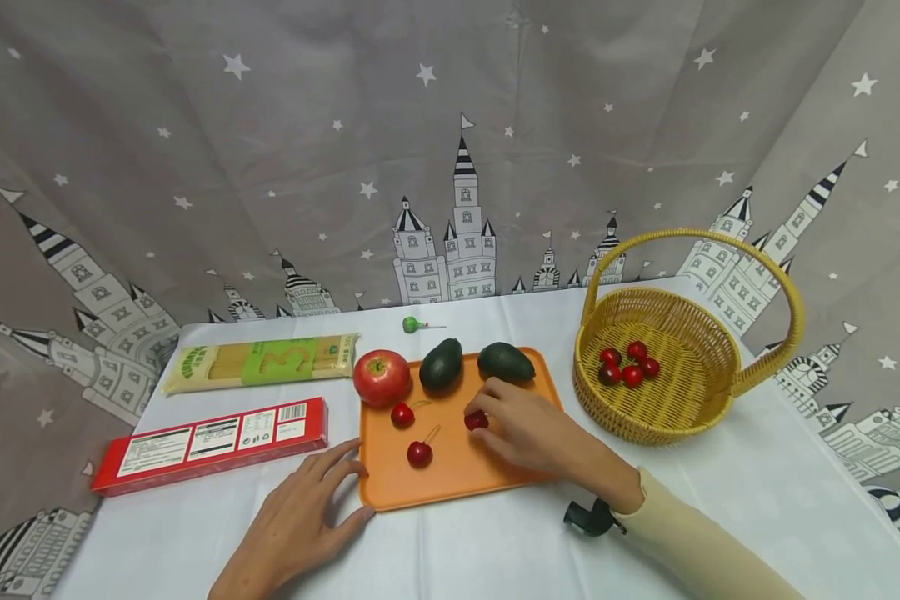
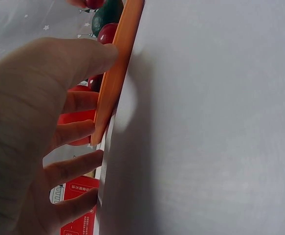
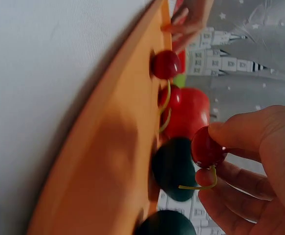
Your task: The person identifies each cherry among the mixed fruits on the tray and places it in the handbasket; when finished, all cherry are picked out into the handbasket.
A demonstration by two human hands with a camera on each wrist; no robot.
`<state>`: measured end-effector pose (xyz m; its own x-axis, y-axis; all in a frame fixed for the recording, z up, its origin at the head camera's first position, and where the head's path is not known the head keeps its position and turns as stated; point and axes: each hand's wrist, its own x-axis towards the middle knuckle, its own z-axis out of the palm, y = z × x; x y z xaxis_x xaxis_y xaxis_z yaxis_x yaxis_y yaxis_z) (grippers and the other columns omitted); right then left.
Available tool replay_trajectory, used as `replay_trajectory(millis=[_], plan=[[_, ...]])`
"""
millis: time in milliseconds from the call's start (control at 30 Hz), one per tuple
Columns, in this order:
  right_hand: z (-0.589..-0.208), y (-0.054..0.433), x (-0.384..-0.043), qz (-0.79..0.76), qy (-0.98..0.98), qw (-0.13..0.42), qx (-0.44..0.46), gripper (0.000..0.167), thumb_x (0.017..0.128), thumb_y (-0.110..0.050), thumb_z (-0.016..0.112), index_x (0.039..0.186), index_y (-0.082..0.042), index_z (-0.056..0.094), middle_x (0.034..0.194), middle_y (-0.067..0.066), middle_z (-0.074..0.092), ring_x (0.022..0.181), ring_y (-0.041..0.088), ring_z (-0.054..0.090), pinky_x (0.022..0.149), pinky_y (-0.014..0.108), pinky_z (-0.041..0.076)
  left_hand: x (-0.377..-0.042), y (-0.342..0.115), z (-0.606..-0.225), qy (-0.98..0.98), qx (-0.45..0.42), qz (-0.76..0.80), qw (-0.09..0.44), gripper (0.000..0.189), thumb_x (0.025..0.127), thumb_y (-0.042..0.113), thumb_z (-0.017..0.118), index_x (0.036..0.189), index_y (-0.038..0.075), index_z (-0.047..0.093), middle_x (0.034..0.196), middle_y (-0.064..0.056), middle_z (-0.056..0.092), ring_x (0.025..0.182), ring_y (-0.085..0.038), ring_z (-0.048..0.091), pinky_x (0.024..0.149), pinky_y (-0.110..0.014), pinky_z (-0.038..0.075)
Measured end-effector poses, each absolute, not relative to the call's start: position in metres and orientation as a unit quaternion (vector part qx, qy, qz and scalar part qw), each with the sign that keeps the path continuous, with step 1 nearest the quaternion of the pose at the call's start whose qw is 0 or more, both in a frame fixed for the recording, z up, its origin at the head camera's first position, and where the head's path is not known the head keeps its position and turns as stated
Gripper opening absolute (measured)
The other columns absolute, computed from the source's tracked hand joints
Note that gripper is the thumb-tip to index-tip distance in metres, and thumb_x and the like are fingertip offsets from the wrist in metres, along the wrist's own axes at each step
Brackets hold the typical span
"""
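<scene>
My right hand point(image 1: 528, 425) pinches a dark red cherry point(image 3: 208, 147) between thumb and fingers above the orange tray point(image 1: 450, 483); the cherry's green stem hangs free in the right wrist view. My left hand point(image 1: 300, 517) rests at the tray's left front corner, thumb and fingers spread along its edge. Two more stemmed cherries lie on the tray, one near the middle point(image 1: 419, 454) and one behind it point(image 1: 402, 415). At the tray's back sit a red apple-like fruit point(image 1: 382, 377) and two dark green avocados, one upright point(image 1: 441, 367), the other point(image 1: 506, 362) on its side.
To the right stands a wicker basket point(image 1: 690, 367) with a tall handle and several cherries point(image 1: 632, 376) inside. A noodle packet point(image 1: 262, 362) and a red box point(image 1: 210, 446) lie left. A green lollipop point(image 1: 410, 324) is behind the tray; a black object point(image 1: 591, 518) shows under my right wrist.
</scene>
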<state>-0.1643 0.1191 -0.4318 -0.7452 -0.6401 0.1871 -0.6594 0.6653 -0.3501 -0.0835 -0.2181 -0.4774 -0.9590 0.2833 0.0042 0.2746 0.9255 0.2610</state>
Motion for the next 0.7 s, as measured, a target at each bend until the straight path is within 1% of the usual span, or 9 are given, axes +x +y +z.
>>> replay_trajectory(millis=[100, 167, 233, 333, 367, 500, 600, 667, 700], plan=[[-0.43, 0.129, -0.167, 0.209, -0.912, 0.043, 0.35, 0.021, 0.096, -0.022, 0.083, 0.116, -0.018, 0.076, 0.111, -0.003, 0.063, 0.087, 0.01, 0.06, 0.078, 0.024, 0.058, -0.083, -0.219, -0.478, 0.981, 0.142, 0.131, 0.013, 0.048, 0.084, 0.054, 0.088, 0.121, 0.028, 0.071, 0.157, -0.004, 0.058, 0.142, -0.034, 0.055, 0.112, -0.065, 0.051], [-0.43, 0.136, -0.169, 0.216, -0.913, 0.053, 0.344, 0.021, 0.096, -0.021, 0.083, 0.115, -0.017, 0.076, 0.11, -0.001, 0.064, 0.083, 0.011, 0.06, 0.074, 0.024, 0.057, -0.083, -0.219, -0.478, 0.981, 0.143, 0.132, 0.011, 0.047, 0.084, 0.054, 0.088, 0.121, 0.028, 0.072, 0.157, -0.004, 0.058, 0.142, -0.034, 0.056, 0.111, -0.065, 0.051], [-0.43, 0.145, -0.169, 0.223, -0.914, 0.063, 0.333, 0.022, 0.094, -0.019, 0.084, 0.114, -0.016, 0.076, 0.113, 0.0, 0.066, 0.082, 0.013, 0.062, 0.074, 0.025, 0.059, -0.083, -0.219, -0.478, 0.98, 0.144, 0.134, 0.008, 0.047, 0.084, 0.053, 0.088, 0.12, 0.028, 0.072, 0.156, -0.005, 0.058, 0.141, -0.034, 0.056, 0.111, -0.065, 0.051], [-0.429, 0.158, -0.17, 0.232, -0.917, 0.079, 0.315, 0.024, 0.092, -0.017, 0.087, 0.114, -0.016, 0.076, 0.115, 0.003, 0.068, 0.084, 0.015, 0.066, 0.077, 0.028, 0.063, -0.084, -0.219, -0.479, 0.98, 0.147, 0.133, 0.006, 0.047, 0.084, 0.052, 0.089, 0.12, 0.027, 0.071, 0.156, -0.005, 0.059, 0.141, -0.035, 0.056, 0.111, -0.065, 0.051], [-0.429, 0.161, -0.17, 0.235, -0.917, 0.084, 0.311, 0.026, 0.091, -0.017, 0.087, 0.114, -0.015, 0.076, 0.116, 0.004, 0.069, 0.086, 0.017, 0.068, 0.08, 0.03, 0.064, -0.084, -0.219, -0.479, 0.98, 0.148, 0.133, 0.005, 0.047, 0.083, 0.051, 0.089, 0.12, 0.027, 0.071, 0.156, -0.005, 0.059, 0.141, -0.035, 0.056, 0.111, -0.065, 0.051], [-0.426, 0.174, -0.171, 0.239, -0.919, 0.096, 0.298, 0.028, 0.091, -0.016, 0.088, 0.117, -0.012, 0.077, 0.113, 0.007, 0.068, 0.086, 0.022, 0.069, 0.076, 0.032, 0.064, -0.084, -0.218, -0.48, 0.98, 0.152, 0.13, -0.001, 0.047, 0.083, 0.052, 0.089, 0.12, 0.028, 0.071, 0.155, -0.005, 0.06, 0.14, -0.034, 0.057, 0.11, -0.063, 0.053], [-0.422, 0.182, -0.173, 0.24, -0.922, 0.107, 0.285, 0.029, 0.092, -0.015, 0.087, 0.118, -0.011, 0.077, 0.111, 0.006, 0.068, 0.091, 0.025, 0.07, 0.077, 0.036, 0.065, -0.084, -0.22, -0.479, 0.979, 0.154, 0.13, -0.002, 0.046, 0.084, 0.052, 0.088, 0.119, 0.028, 0.072, 0.155, -0.005, 0.06, 0.139, -0.034, 0.058, 0.11, -0.063, 0.053], [-0.42, 0.188, -0.175, 0.243, -0.923, 0.116, 0.275, 0.029, 0.092, -0.014, 0.087, 0.118, -0.012, 0.077, 0.112, 0.005, 0.068, 0.096, 0.026, 0.072, 0.082, 0.039, 0.066, -0.084, -0.22, -0.479, 0.979, 0.156, 0.13, -0.002, 0.046, 0.084, 0.053, 0.088, 0.119, 0.028, 0.072, 0.155, -0.005, 0.06, 0.139, -0.034, 0.057, 0.11, -0.064, 0.053], [-0.419, 0.191, -0.176, 0.247, -0.923, 0.119, 0.271, 0.028, 0.092, -0.013, 0.087, 0.118, -0.012, 0.077, 0.113, 0.005, 0.069, 0.096, 0.026, 0.072, 0.082, 0.04, 0.066, -0.084, -0.22, -0.479, 0.979, 0.156, 0.131, -0.003, 0.046, 0.084, 0.053, 0.088, 0.119, 0.028, 0.072, 0.155, -0.005, 0.06, 0.139, -0.034, 0.057, 0.109, -0.064, 0.053]])
